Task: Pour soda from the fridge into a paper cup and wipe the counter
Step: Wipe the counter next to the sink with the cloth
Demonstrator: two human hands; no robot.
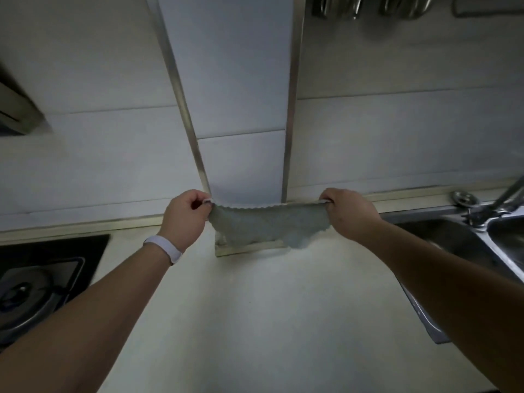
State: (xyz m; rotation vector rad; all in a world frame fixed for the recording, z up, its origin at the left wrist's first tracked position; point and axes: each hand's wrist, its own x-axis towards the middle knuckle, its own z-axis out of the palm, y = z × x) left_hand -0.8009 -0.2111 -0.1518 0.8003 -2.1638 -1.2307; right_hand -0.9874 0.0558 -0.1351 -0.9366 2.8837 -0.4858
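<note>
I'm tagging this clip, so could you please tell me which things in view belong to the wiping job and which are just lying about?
Job:
- cloth, held stretched above the counter
- left hand, grip on one corner
- right hand, grip on the other corner
- counter

Lying about:
- stove
- sink
- tap
- hanging utensils

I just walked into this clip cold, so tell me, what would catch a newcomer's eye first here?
A grey cloth stretched between the left hand and right hand, held above the pale counter near the wall. A gas stove sits at the left and a steel sink with its faucet at the right.
</note>
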